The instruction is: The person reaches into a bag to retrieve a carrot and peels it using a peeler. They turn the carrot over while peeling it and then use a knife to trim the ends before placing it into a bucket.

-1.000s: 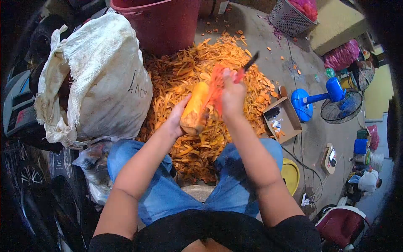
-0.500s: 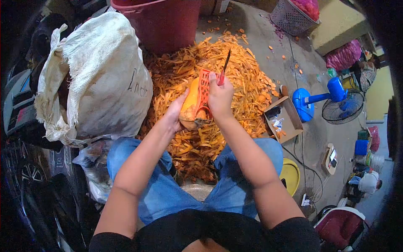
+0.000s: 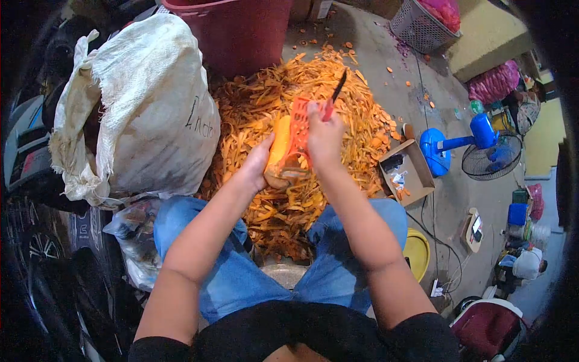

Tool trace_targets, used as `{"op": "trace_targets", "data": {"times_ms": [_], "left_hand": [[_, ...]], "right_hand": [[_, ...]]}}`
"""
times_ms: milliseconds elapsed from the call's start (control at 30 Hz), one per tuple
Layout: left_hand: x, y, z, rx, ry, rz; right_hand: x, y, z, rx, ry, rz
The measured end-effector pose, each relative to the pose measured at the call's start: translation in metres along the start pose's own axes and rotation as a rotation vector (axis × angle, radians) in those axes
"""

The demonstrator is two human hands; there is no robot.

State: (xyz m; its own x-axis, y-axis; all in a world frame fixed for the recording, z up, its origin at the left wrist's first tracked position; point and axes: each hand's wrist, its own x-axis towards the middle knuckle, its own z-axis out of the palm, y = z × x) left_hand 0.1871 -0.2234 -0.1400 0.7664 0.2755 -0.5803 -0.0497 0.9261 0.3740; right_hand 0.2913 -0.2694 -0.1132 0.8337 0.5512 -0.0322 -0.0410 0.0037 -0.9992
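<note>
My left hand (image 3: 256,164) is wrapped round the lower left side of a thick, partly peeled orange vegetable (image 3: 279,148), which looks like a large carrot with a brownish lower end. In my right hand (image 3: 325,142) is an orange peeler (image 3: 299,127) with a perforated plastic body, lying along the carrot's right side. A knife (image 3: 339,89) with a red handle and dark blade also sticks up from the right hand. Below both hands spreads a big heap of orange peelings (image 3: 356,160). Fingers hide part of the carrot and the peeler's handle.
A full white woven sack (image 3: 151,114) stands at left, beside a dark red tub (image 3: 235,39). To the right are a cardboard box (image 3: 416,166), a blue fan (image 3: 435,151) and a yellow lid (image 3: 417,253). A person (image 3: 528,262) sits far right.
My right hand, with the peeler and knife, has shifted slightly right, and the knife leans further right. The carrot and left hand have moved a little right too.
</note>
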Motion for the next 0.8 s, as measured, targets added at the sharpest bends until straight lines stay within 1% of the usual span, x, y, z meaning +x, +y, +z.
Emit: {"op": "trace_targets", "data": {"times_ms": [67, 100, 133, 200, 233, 267, 300, 333, 367, 400, 433, 467, 500, 533, 567, 600, 667, 700, 733, 767, 800], "left_hand": [[-0.004, 0.001, 0.002, 0.01, -0.005, -0.006], [-0.004, 0.001, 0.002, 0.022, 0.016, 0.02], [-0.003, 0.0, 0.002, 0.035, 0.036, 0.045], [-0.002, -0.004, 0.0, 0.076, 0.033, 0.056], [-0.002, -0.006, 0.0, 0.115, 0.033, 0.07], [-0.004, -0.005, -0.001, 0.113, 0.034, 0.073], [-0.009, -0.003, 0.001, 0.247, 0.04, 0.008], [-0.014, -0.001, 0.004, 0.382, 0.046, -0.059], [-0.022, -0.002, 0.008, 0.359, -0.018, -0.136], [-0.028, -0.008, 0.012, 0.393, 0.024, -0.12], [-0.035, -0.01, 0.014, 0.444, -0.038, -0.174], [-0.039, -0.012, 0.017, 0.493, -0.105, -0.231], [-0.038, -0.013, 0.017, 0.493, -0.111, -0.238], [-0.036, -0.014, 0.017, 0.425, -0.077, -0.224], [-0.034, -0.013, 0.016, 0.355, -0.042, -0.208], [-0.031, -0.01, 0.015, 0.352, -0.043, -0.207], [-0.022, -0.001, 0.01, 0.244, 0.056, -0.132], [-0.013, 0.0, -0.002, 0.166, -0.027, -0.12], [-0.008, 0.002, -0.004, 0.166, -0.027, -0.115], [-0.005, 0.003, -0.005, 0.082, -0.062, -0.06], [-0.004, 0.003, -0.005, -0.003, -0.097, -0.008]], "right_hand": [[-0.008, 0.003, 0.006, -0.022, -0.087, -0.078], [-0.009, 0.003, 0.005, -0.09, -0.084, -0.104], [-0.01, 0.003, 0.004, -0.091, -0.081, -0.103], [-0.011, 0.005, 0.003, -0.221, -0.015, -0.172], [-0.009, 0.007, 0.003, -0.222, -0.018, -0.174], [-0.005, 0.009, 0.001, -0.322, -0.005, -0.181], [0.001, 0.012, -0.002, -0.421, 0.011, -0.188], [0.013, 0.013, -0.006, -0.405, 0.097, -0.237], [0.029, 0.015, -0.011, -0.385, 0.183, -0.284], [0.052, 0.026, -0.024, -0.42, 0.309, -0.212], [0.07, 0.035, -0.04, -0.459, 0.435, -0.138], [0.075, 0.034, -0.05, -0.437, 0.503, -0.073], [0.075, 0.028, -0.055, -0.415, 0.572, -0.01], [0.073, 0.023, -0.055, -0.418, 0.578, -0.014], [0.071, 0.018, -0.052, -0.363, 0.523, 0.006], [0.066, 0.014, -0.047, -0.308, 0.464, 0.029], [0.053, 0.014, -0.034, -0.188, 0.326, -0.001], [0.041, 0.011, -0.025, -0.156, 0.242, -0.006], [0.025, 0.006, -0.013, -0.139, 0.19, -0.044], [0.01, 0.001, -0.004, -0.123, 0.139, -0.08], [-0.001, -0.002, 0.001, -0.122, 0.137, -0.081]]}}
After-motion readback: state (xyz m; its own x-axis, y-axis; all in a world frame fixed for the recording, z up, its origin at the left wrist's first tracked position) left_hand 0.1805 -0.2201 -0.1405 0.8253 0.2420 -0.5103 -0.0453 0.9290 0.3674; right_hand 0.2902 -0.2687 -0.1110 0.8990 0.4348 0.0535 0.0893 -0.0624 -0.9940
